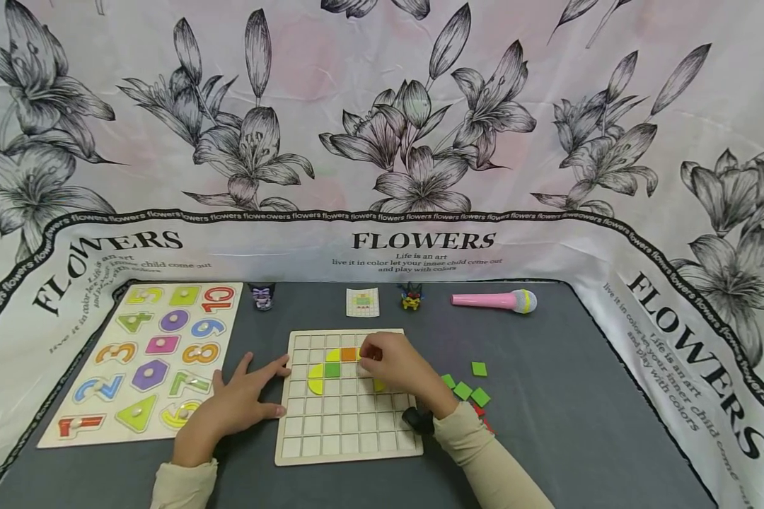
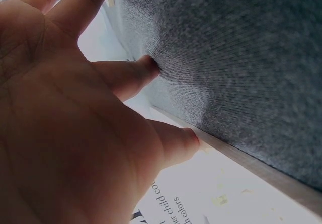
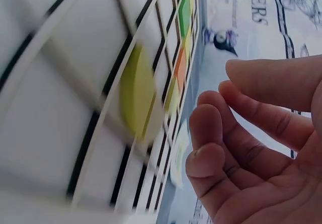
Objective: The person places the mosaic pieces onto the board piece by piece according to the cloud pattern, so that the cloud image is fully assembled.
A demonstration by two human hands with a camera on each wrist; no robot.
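Observation:
A pale wooden grid board [image 1: 348, 445] lies on the dark grey tabletop. In its upper cells sit an orange square tile [image 1: 348, 355], a green square tile [image 1: 332, 370] and several yellow rounded tiles [image 1: 315, 387]. My left hand [image 1: 226, 410], fingers spread, touches the board's left edge; the left wrist view shows the spread left hand [image 2: 65, 113] close up. Over the board's upper right part is my right hand [image 1: 397, 364], beside the orange tile. Its fingers bend loosely in the right wrist view, nothing visible between them, near a yellow tile [image 3: 136, 93].
Several loose green tiles [image 1: 462, 391] and red tiles [image 1: 477, 409] lie right of the board. A number-and-shape puzzle [image 1: 127, 346] lies left. Behind are a small pattern card [image 1: 363, 302], two figurines [image 1: 262, 297] [image 1: 411, 297] and a pink toy microphone [image 1: 484, 301].

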